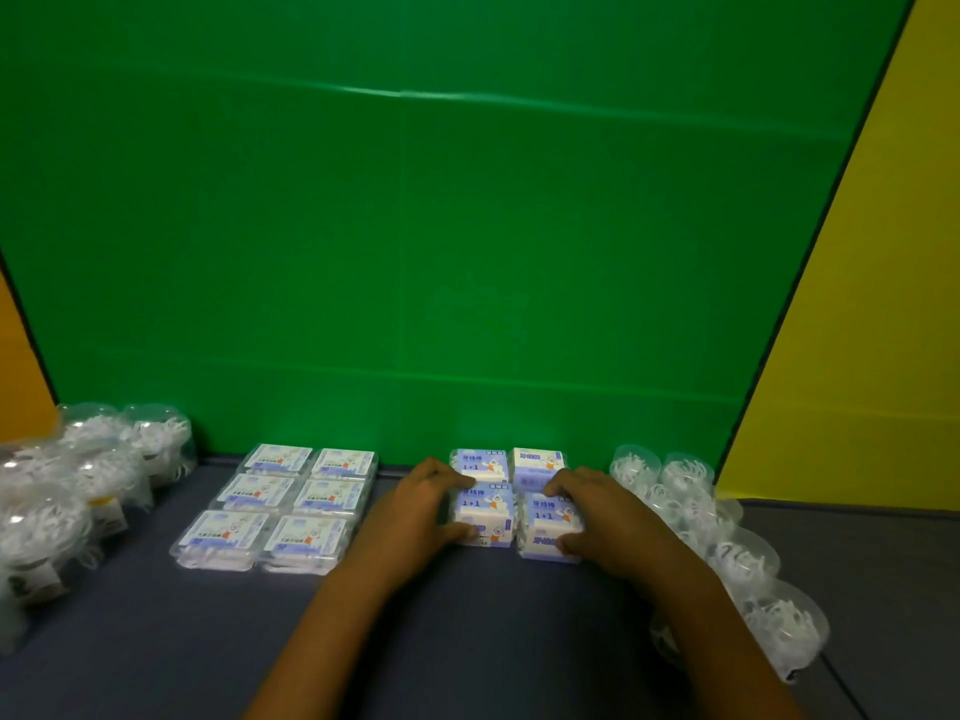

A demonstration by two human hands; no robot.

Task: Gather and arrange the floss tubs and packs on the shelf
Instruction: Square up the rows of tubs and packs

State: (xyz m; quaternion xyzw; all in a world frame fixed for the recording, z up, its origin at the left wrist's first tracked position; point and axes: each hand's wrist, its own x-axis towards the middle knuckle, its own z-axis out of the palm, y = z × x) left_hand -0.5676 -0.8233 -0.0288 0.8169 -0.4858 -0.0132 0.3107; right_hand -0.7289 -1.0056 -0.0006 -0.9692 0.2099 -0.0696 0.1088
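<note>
Where the shelf (467, 641) meets the orange wall on the far left, a loose cluster of clear floss tubs (78, 491) stands bunched together, some with labels half turned away. Just right of them lie the flat packs (283, 504), six in a tidy two-by-three block, edges nearly flush. Next comes the left hand (415, 504), fingers curled round the left side of the front-left boxed pack (485, 511) — thumb on its near edge, fingertips at its far corner. The four boxed packs sit as a two-by-two square close to the green backdrop (467, 226), the back pair (511, 465) touching the front pair. The right hand (597, 511) mirrors the left, gripping the front-right boxed pack (550, 527) by its right side, thumb near, fingers far. Beyond it, a second row of clear tubs (727, 553) runs from the backdrop toward the viewer, partly hidden by the right forearm.

The step in hand looks like squaring up this block. To do it well, press both front boxes inward evenly so the middle seam closes, then nudge them back against the rear pair — keeping the front faces in one line and parallel to the flat packs. Mind the right forearm: it lies very near the tubs and could topple them.
</note>
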